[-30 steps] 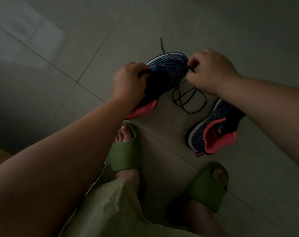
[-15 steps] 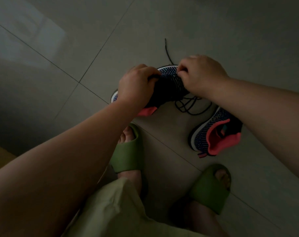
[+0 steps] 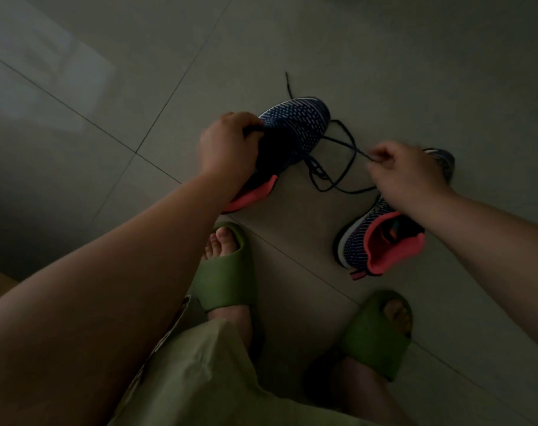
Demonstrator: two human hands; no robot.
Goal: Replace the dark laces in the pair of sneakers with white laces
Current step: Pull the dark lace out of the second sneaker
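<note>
Left hand (image 3: 227, 146) grips the left sneaker (image 3: 292, 130) at its tongue area, fingers curled round the upper, shoe tilted up off the floor tiles (image 3: 323, 41) near the middle of the floor. Right hand (image 3: 406, 173) pinches the dark lace (image 3: 338, 158), pulled taut out to the right, loose loops trailing on the tile between the shoes. Second sneaker (image 3: 378, 241) lies under the right wrist, coral lining up. Green slides (image 3: 224, 272) toward the near edge

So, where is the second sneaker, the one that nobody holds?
In the head view, the second sneaker lies on the tiled floor at the right, partly under the right hand, just beyond the right green slipper.
</note>
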